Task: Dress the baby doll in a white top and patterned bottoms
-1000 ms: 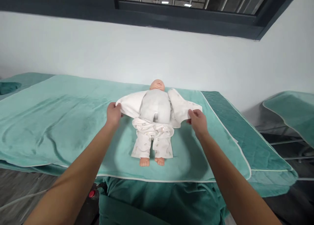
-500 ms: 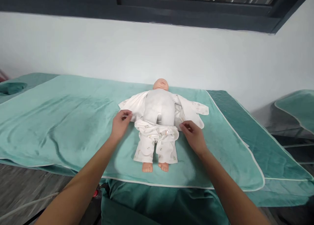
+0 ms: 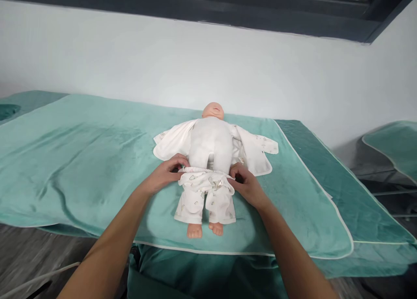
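Observation:
A baby doll point(image 3: 210, 140) lies on its back, head toward the wall and bare feet toward me. Its white printed pants point(image 3: 206, 188) are around its legs, with the waistband at thigh height. My left hand point(image 3: 167, 173) pinches the left end of that waistband. At the right end, my right hand point(image 3: 245, 182) grips the waistband between thumb and fingers. The doll's white jacket point(image 3: 252, 149) is spread open to both sides, its arms inside the sleeves. The white cloth torso shows bare between the jacket's panels.
Under the doll is a light green blanket point(image 3: 97, 160) with white edging, laid over a darker green bed cover point(image 3: 309, 147). Behind it rise a white wall point(image 3: 195, 64) and a dark window frame point(image 3: 260, 18). Another green-covered surface point(image 3: 394, 142) stands at the right.
Both hands have moved in from the jacket's lower edges to the pants and taken hold of the waistband, which is now stretched straighter. The left jacket panel lies released and flat.

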Demonstrator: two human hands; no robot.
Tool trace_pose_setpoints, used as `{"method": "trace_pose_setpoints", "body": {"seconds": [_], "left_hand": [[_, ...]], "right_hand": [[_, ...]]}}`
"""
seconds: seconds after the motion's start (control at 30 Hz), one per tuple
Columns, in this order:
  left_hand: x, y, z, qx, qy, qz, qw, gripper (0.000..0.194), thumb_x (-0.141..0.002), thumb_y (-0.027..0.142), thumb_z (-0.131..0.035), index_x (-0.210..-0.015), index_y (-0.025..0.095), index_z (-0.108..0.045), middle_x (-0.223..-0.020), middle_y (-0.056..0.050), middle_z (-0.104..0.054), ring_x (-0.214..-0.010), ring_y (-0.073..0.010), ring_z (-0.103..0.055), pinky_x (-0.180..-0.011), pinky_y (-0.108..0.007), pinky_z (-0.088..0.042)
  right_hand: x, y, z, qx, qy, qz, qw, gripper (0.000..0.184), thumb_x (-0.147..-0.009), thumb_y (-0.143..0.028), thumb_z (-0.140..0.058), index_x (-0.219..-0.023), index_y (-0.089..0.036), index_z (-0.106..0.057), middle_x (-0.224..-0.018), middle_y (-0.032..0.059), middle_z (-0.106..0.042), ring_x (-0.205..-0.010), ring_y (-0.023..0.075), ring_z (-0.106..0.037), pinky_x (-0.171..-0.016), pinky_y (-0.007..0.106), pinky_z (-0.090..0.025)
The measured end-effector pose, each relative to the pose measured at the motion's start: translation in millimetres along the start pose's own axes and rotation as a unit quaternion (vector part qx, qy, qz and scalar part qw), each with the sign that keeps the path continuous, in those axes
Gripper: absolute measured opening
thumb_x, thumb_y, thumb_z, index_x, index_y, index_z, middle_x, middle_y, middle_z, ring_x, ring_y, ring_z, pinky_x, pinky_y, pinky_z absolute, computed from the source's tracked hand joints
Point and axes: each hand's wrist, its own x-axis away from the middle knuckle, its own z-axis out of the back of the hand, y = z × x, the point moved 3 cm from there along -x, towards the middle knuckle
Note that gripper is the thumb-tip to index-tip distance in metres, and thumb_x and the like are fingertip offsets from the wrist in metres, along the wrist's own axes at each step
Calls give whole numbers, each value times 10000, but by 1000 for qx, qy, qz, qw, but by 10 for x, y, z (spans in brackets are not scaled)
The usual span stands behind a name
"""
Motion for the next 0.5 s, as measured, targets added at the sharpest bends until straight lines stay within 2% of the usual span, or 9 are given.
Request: {"method": "trace_pose_setpoints", "body": {"seconds": [0.17, 0.3, 0.37, 0.5], "left_hand": [[0, -48, -4, 46, 2, -4, 999, 120, -752, 289, -751, -805, 205, -684, -1017, -55, -606, -924, -185, -547, -831, -306, -448], [15, -98, -11, 56, 27, -8, 998, 118, -753, 274, -755, -810, 195, -689, -893, -29, -592, -798, -150, -507, -737, -278, -419], [19, -116, -15, 58, 28, -5, 998, 112, -764, 252, -746, -835, 195, -681, -855, -10, -564, -760, -133, -471, -703, -260, -392], [14, -114, -28, 67, -13, 1, 998, 131, -759, 194, -739, -840, 189, -637, -898, 2, -557, -814, -124, -471, -738, -245, -381]], "right_hand": [[-49, -27, -37, 37, -50, 9, 998, 422, -982, -472, -534, -662, -199, -497, -809, 10, -466, -770, 157, -458, -718, 300, -381], [-66, -15, -23, 21, -77, -15, 997, 490, -981, -483, -535, -598, -188, -455, -764, -7, -427, -707, 135, -426, -674, 289, -355], [-64, -29, 5, 14, -93, -17, 995, 453, -964, -463, -569, -618, -182, -487, -801, -3, -450, -732, 132, -443, -681, 282, -357], [-50, -50, 65, 5, -153, -21, 988, 317, -896, -439, -674, -736, -186, -568, -877, -3, -505, -763, 128, -448, -691, 266, -361]]}}
